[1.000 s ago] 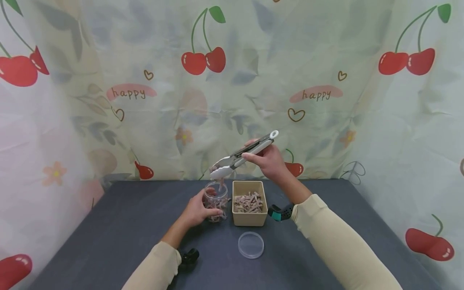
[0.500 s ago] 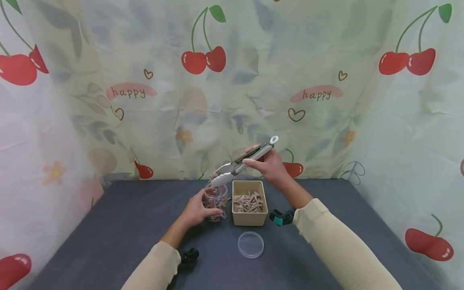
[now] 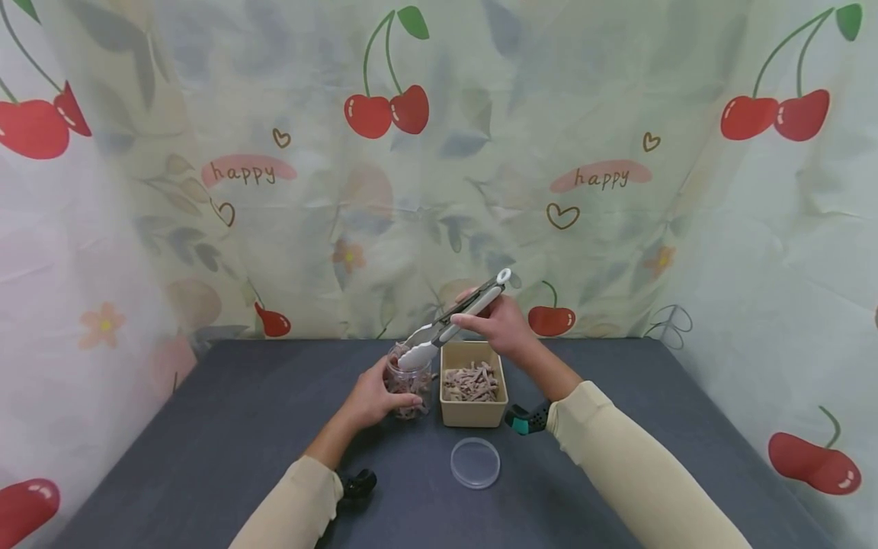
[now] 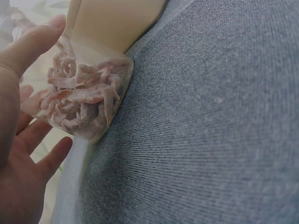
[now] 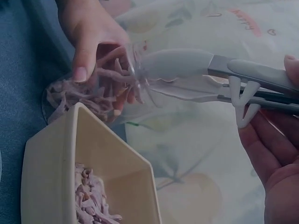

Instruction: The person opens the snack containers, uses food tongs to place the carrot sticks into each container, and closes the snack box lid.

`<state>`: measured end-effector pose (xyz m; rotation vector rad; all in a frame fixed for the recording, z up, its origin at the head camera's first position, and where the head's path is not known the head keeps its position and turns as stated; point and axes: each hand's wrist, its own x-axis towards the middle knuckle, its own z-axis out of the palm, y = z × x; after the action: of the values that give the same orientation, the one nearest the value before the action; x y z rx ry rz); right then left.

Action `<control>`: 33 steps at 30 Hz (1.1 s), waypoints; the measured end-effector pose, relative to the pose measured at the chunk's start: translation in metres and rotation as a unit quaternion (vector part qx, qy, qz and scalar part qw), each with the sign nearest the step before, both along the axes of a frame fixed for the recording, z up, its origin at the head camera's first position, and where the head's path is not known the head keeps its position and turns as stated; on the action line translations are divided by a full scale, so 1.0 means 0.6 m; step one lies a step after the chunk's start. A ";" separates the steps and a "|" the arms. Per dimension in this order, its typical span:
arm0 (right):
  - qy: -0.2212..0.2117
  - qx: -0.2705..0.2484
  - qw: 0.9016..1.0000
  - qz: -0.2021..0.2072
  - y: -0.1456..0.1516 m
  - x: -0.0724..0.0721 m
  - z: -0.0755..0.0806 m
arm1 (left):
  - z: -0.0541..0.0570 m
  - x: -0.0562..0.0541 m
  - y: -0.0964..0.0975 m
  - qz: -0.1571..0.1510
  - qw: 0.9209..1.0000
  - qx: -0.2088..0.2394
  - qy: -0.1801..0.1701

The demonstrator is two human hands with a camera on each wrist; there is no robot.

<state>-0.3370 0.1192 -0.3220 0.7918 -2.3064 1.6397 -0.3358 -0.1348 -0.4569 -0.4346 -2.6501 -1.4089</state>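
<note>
My left hand (image 3: 368,396) grips a clear jar (image 3: 418,393) that stands on the dark table, fingers and thumb around its side. Pinkish-brown dried strips (image 4: 84,95) fill the lower part of the jar in the left wrist view. With my right hand (image 3: 505,328) I hold grey-and-white kitchen tongs (image 3: 458,319) slanting down to the left. Their scalloped white tips (image 5: 180,65) are at the jar's mouth in the right wrist view, with some strips just inside the rim beside them. A beige box (image 3: 473,415) of similar strips (image 3: 471,383) stands right of the jar.
A round clear lid (image 3: 475,463) lies on the table (image 3: 261,450) in front of the box. A patterned curtain (image 3: 446,191) with cherries hangs behind the table and along both sides.
My right hand has lowered the tongs and shifted slightly left, so their tips went from above the jar down to its mouth. My left hand and the jar have stayed put.
</note>
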 end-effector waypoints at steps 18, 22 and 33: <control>-0.041 -0.028 0.999 0.006 0.023 0.003 0.007 | 0.000 -0.002 0.001 -0.004 1.000 0.006 -0.001; -0.038 -0.044 0.998 0.012 0.038 0.004 0.011 | 0.000 0.000 0.001 -0.009 1.000 0.009 0.003; -0.020 -0.056 0.998 -0.012 0.083 0.003 0.017 | 0.000 0.001 0.001 -0.004 1.000 0.002 0.015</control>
<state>-0.3351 0.1690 -0.3116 0.7107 -2.2186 1.7721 -0.3355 -0.1345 -0.4570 -0.4630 -2.6246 -1.3968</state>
